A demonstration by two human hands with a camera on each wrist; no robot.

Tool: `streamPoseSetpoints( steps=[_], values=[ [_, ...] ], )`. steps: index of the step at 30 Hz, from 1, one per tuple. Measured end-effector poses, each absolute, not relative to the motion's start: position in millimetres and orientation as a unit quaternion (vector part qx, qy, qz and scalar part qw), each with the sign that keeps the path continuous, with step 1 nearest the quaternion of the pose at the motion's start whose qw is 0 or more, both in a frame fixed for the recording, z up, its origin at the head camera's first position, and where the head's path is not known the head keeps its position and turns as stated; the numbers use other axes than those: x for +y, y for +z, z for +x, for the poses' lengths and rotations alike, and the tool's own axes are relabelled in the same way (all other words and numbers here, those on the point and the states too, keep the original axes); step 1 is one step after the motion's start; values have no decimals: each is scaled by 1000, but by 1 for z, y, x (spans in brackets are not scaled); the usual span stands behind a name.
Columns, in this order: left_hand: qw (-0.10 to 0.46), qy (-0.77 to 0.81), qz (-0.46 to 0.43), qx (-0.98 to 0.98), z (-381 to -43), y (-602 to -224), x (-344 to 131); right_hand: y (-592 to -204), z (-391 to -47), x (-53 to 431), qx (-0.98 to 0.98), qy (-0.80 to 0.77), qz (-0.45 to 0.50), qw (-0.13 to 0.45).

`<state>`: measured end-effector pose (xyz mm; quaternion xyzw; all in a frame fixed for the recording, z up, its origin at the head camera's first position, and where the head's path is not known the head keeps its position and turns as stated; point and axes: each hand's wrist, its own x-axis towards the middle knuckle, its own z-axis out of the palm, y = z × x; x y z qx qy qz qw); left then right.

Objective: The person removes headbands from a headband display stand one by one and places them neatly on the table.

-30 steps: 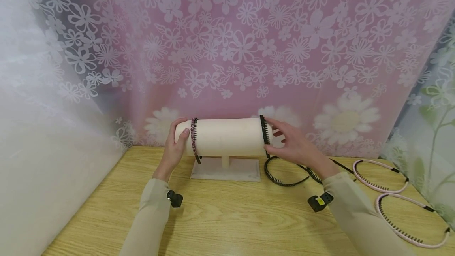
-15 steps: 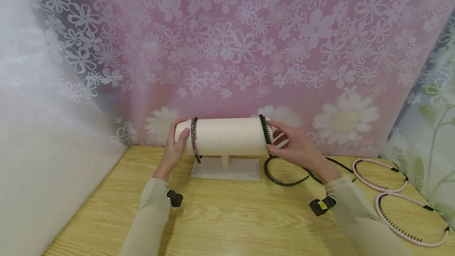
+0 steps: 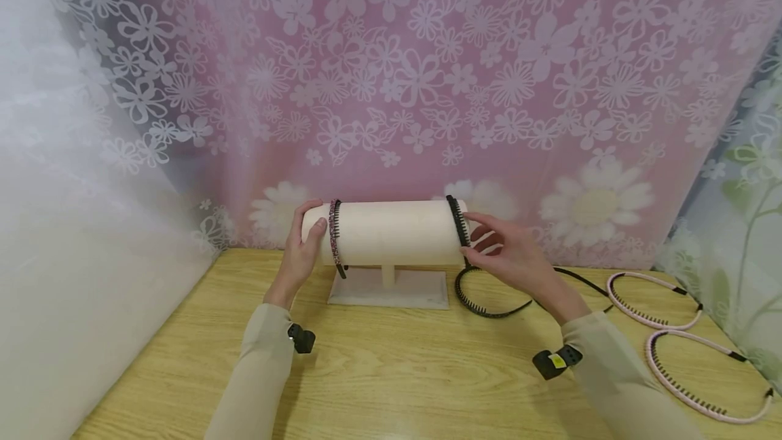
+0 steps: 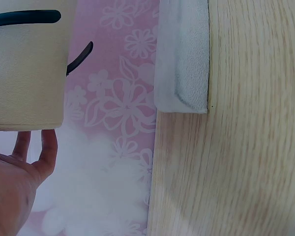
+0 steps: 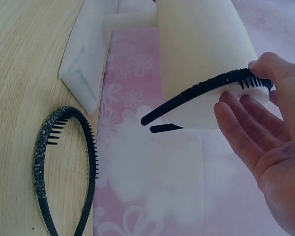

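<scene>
A cream padded cylinder (image 3: 397, 233) lies level on a short post above a pale base (image 3: 421, 294). My left hand (image 3: 299, 257) grips its left end, thumb in front, and in the left wrist view its fingers (image 4: 48, 152) curl against the end. Close beside them, a pink glittery headband (image 3: 333, 233) with black teeth circles the cylinder. At the right end sits a black toothed headband (image 5: 206, 87), slightly slanted, its two tips sticking out beneath. My right hand (image 3: 513, 257) holds this band, the thumb on its lower front and fingers at the cylinder's end.
Right of the base, a black glittery headband (image 5: 40, 164) lies on the wooden table (image 3: 391, 365). Another black headband (image 3: 580, 279) is partly behind my right wrist. Two pink headbands (image 3: 638, 321) lie farther right. A pink floral curtain (image 3: 391, 87) hangs behind.
My right hand has shifted slightly right. The black headband's lower part has moved right with it, so the band slants more. My left hand has kept its place on the cylinder.
</scene>
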<state>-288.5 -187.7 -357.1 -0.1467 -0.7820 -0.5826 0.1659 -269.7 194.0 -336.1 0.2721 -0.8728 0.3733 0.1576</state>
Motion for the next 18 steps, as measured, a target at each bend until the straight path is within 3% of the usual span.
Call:
streamPoseSetpoints(
  steps=[18],
  values=[
    [170, -584, -150, -779, -290, -358, -187, -336, -262, 195, -867, 391, 260, 167]
  ],
)
